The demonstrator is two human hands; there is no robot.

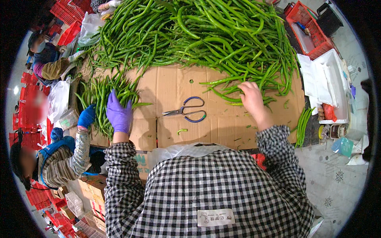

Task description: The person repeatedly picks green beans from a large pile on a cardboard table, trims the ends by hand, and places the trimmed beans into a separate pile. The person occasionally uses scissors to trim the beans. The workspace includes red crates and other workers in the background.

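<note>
My left hand, in a purple glove, rests against a smaller heap of long green chili peppers at the left of the table. Its thumb stands apart from the fingers, and no pepper shows in its grasp. My bare right hand is at the lower right edge of the large pepper heap, fingers bent over several loose peppers. Whether it grips one is hidden. Between my hands, scissors with blue handles lie with blades pointing left on the cardboard.
A co-worker's blue-gloved hand touches the left heap near mine. Another person's hand works farther up the left side. Several peppers lie along the right edge. Beyond stand a white foam box and a red crate.
</note>
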